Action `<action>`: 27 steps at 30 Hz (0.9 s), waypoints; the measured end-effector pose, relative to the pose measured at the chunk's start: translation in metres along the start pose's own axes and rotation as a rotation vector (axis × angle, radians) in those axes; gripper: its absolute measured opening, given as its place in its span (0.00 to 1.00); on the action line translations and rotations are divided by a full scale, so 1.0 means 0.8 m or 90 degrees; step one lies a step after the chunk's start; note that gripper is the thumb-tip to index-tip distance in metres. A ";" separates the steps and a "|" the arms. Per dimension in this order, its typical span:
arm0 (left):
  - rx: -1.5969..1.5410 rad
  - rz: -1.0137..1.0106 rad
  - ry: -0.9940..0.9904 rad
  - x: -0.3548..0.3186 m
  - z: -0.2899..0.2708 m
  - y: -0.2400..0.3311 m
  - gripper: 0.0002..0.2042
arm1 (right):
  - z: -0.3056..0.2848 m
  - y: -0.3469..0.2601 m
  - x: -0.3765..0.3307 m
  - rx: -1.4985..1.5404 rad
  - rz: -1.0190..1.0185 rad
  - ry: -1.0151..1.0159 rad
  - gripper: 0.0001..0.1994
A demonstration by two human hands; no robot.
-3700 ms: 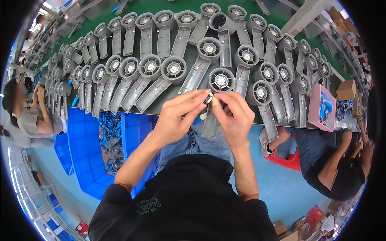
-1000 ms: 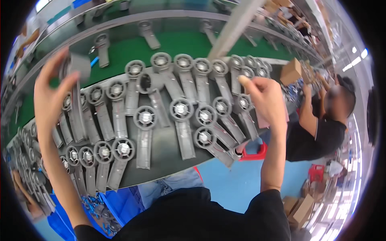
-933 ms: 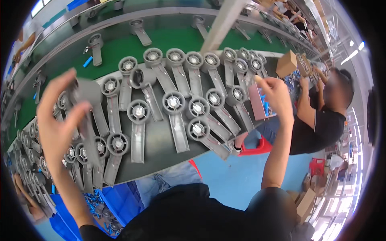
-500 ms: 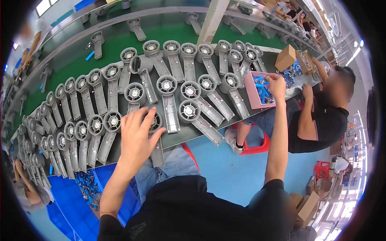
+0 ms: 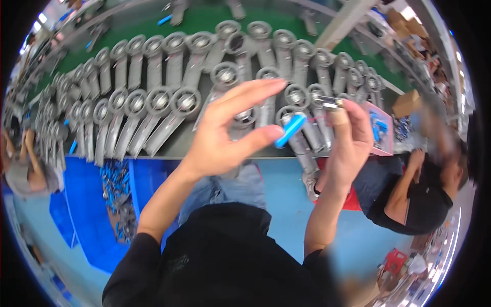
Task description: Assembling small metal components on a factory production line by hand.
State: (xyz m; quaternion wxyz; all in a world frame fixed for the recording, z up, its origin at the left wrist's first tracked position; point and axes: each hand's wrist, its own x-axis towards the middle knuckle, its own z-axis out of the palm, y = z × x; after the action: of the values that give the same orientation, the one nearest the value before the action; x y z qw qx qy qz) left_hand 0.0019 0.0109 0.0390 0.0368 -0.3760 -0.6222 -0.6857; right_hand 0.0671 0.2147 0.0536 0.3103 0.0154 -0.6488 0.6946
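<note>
A small circuit board [image 5: 329, 102] is pinched between the thumb and fingers of my right hand [image 5: 347, 143], above the bench's near edge. Thin red wires run from it to a blue cylindrical battery [image 5: 290, 131], which hangs tilted to its left. My left hand [image 5: 217, 138] is open, thumb and fingers spread wide; its thumb tip lies right beside the battery, and I cannot tell whether they touch. Under and behind both hands are grey handheld fan housings [image 5: 185, 102], each with a round head and an open handle, some partly hidden by my hands.
More fan housings stand in rows along the bench. At the right is a pink box [image 5: 386, 137] of blue batteries, near a cardboard box [image 5: 405, 103] and a seated co-worker [image 5: 429, 192]. Blue bins [image 5: 92, 215], one with batteries, sit below the bench at left. Another person [image 5: 33, 169] works far left.
My right hand has left the pink box and come toward the middle, bringing the circuit board and wired battery. My left hand has moved right and up toward it. The whole view has turned.
</note>
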 end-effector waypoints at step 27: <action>0.370 -0.148 0.005 -0.086 -0.015 -0.027 0.09 | 0.074 0.085 -0.119 -0.273 0.032 -0.120 0.15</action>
State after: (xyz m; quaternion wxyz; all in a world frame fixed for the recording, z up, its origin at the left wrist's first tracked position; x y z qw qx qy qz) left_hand 0.0339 -0.0236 -0.0165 0.0667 -0.2733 -0.8307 -0.4805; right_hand 0.0903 0.1237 -0.0381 0.2273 -0.0024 -0.8078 0.5439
